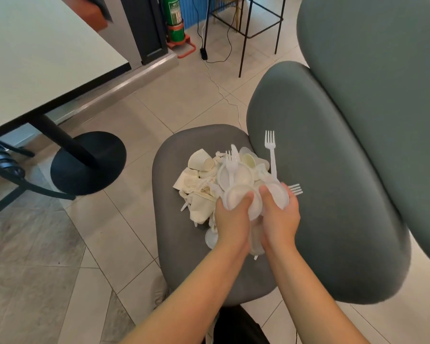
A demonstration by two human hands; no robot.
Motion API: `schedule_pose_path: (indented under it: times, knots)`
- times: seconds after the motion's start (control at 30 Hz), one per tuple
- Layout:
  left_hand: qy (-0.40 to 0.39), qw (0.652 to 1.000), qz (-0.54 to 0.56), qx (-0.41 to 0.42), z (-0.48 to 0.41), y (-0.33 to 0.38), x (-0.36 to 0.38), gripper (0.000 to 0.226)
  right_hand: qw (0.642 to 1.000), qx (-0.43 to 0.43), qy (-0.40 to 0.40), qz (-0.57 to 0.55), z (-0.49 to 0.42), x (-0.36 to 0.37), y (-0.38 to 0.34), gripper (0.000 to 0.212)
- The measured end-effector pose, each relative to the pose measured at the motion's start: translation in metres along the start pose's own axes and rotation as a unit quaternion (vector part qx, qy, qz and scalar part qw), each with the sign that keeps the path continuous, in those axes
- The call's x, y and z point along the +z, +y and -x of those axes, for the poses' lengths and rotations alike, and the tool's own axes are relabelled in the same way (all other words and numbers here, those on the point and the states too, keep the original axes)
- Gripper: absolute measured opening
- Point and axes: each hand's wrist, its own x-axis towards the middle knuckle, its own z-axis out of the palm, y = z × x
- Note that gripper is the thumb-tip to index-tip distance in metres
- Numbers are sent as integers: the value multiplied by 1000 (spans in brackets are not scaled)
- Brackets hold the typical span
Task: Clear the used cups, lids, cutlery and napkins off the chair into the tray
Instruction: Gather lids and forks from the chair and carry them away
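Both hands, left hand (pixel 230 214) and right hand (pixel 279 214), clutching stacked lids (pixel 243 199) together; loose forks (pixel 271 155) probably sliding off; tray unseen.

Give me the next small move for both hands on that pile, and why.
Probably lift the bundle straight up. Left hand and right hand both grip stacked lids with forks sticking out, while crumpled cups remain on the chair seat. No tray is in view.

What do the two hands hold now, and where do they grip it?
Both the left hand and right hand grip a bunch of white plastic lids, thumbs on top, at its near edge.
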Motion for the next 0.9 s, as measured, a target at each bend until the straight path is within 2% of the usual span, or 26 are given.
schedule_pose_path:
  times: [0.13, 0.23, 0.37, 0.47, 0.63, 0.77, 0.9]
  knots:
    - [-26, 998, 16, 58, 0, 30, -4, 20, 999, -40, -25, -3, 3, 22, -26, 33]
    - [-16, 996, 36, 75, 0, 46, -21, 21, 998, -47, -43, -19, 15, 42, -30, 40]
    - [18, 993, 68, 92, -4, 63, -70, 20, 992, -72, -102, 8, 45, 84, -21, 21]
    - [37, 991, 91, 94, -5, 74, -108, 25, 991, -55, -121, 12, 71, 113, -12, 39]
    - [98, 975, 154, 126, -10, 111, -215, 27, 979, -49, -195, 21, 146, 201, 6, 37]
    - [152, 958, 184, 158, -5, 158, -323, 29, 964, -36, -264, 3, 229, 288, 21, 27]
    - [201, 939, 207, 189, 3, 205, -437, 31, 952, 10, -304, -32, 322, 374, 41, 38]
